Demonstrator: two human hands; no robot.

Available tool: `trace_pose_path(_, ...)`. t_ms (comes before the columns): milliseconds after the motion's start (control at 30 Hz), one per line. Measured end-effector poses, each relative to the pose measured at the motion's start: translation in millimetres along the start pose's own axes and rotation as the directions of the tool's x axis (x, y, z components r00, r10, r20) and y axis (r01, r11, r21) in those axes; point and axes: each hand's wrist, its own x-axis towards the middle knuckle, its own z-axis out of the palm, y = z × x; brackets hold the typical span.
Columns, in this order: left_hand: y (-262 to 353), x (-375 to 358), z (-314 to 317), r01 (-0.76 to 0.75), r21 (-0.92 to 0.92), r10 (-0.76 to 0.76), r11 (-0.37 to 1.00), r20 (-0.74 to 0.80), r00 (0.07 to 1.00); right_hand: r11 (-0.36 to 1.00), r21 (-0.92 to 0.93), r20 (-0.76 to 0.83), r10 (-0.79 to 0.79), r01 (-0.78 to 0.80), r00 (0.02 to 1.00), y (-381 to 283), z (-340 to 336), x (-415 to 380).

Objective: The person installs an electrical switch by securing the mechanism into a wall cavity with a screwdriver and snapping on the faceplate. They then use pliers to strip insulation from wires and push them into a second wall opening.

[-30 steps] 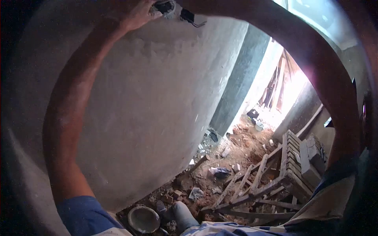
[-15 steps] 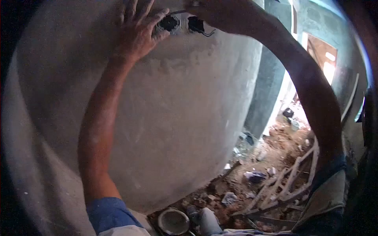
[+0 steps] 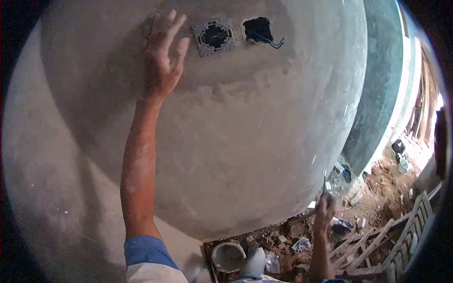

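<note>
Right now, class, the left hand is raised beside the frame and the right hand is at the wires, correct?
No: the head view shows the right hand down low, far below the wires; the left hand is raised beside the frame.

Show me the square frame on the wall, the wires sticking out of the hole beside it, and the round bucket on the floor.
Square frame [image 3: 229,46], head view: near its lower right corner.
Wires [image 3: 276,45], head view: on their bend outside the hole.
Round bucket [image 3: 228,244], head view: on its rim.
</note>
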Motion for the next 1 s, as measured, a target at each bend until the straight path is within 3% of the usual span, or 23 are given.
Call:
trace_pose_path(67, 0.0, -1.2, -0.1, 0.081, -0.469, -0.171, 0.879, -0.153, 0.973, 0.994, 0.106, 0.039, 0.015, -0.019, 0.999, 10.2, 5.3, -11.9)
trace_pose_path(133, 3.6, -5.7, 6.5, 0.129, -0.425, -0.224, 0.896, -0.182, 0.957, 0.979, 0.198, 0.071, 0.037, -0.05, 0.997, -17.6, 11.8, -14.5)
trace_pose_path(200, 2.0, -5.9, 12.0, 0.058, -0.21, -0.109, 0.976, -0.243, 0.964, 0.955, 0.295, 0.094, -0.055, 0.025, 0.994, -100.7, 17.4, 12.2)
trace_pose_path(233, 5.3, -4.8, 12.0, 0.063, -0.208, -0.114, 0.976, -0.24, 0.964, 0.942, 0.33, 0.145, -0.112, 0.059, 0.983, -126.6, 21.5, 25.9)
trace_pose_path(267, 10.0, -3.6, 10.4, 0.069, -0.077, -0.082, 0.995, -0.185, 0.979, 0.926, 0.368, 0.192, -0.17, 0.09, 0.967, -148.5, 25.8, 38.3)
trace_pose_path(300, 12.7, -1.3, 10.2, 0.065, 0.054, -0.058, 0.996, -0.128, 0.99, 0.926, 0.365, 0.193, -0.171, 0.091, 0.966, -165.9, 29.5, 49.7)
trace_pose_path(367, 11.5, 0.4, 12.9, 0.057, 0.048, -0.052, 0.997, -0.097, 0.994, 0.928, 0.232, 0.29, -0.353, 0.293, 0.889, -197.9, 36.0, 69.6)
trace_pose_path(400, 10.3, 0.9, 13.3, 0.047, 0.045, -0.044, 0.998, -0.067, 0.997, 0.926, 0.23, 0.291, -0.359, 0.299, 0.887, -221.7, 38.8, 76.1)
trace_pose_path(467, 17.9, 2.2, 7.6, 0.063, 0.082, -0.06, 0.995, -0.035, 0.998, 0.742, 0.271, 0.174, -0.665, 0.614, 0.727, -272.6, 41.7, 83.5)
trace_pose_path(533, 22.8, 5.5, 4.7, 0.071, 0.12, -0.071, 0.99, 0.001, 0.997, 0.572, 0.245, 0.074, -0.816, 0.783, 0.573, -307.2, 46.7, 96.4)
trace_pose_path(633, 23.7, 4.1, 3.8, 0.078, 0.16, -0.081, 0.984, 0.012, 0.997, 0.514, 0.205, 0.11, -0.858, 0.833, 0.502, -358.5, 48.1, 107.4)
trace_pose_path(700, 21.1, 4.0, 5.4, 0.081, 0.153, -0.085, 0.985, 0.015, 0.996, 0.339, 0.159, 0.008, -0.939, 0.927, 0.343, -384.0, 52.5, 113.2)
trace_pose_path(833, 18.1, 0.9, 8.9, 0.077, 0.099, -0.075, 0.992, -0.02, 0.997, 0.235, 0.144, 0.041, -0.972, 0.961, 0.231, -409.4, 60.3, 124.3)
trace_pose_path(1000, 20.5, 2.3, 6.8, 0.099, 0.108, -0.1, 0.989, 0.005, 0.995, 0.176, 0.044, 0.072, -0.982, 0.983, 0.173, -422.3, 73.6, 125.5)
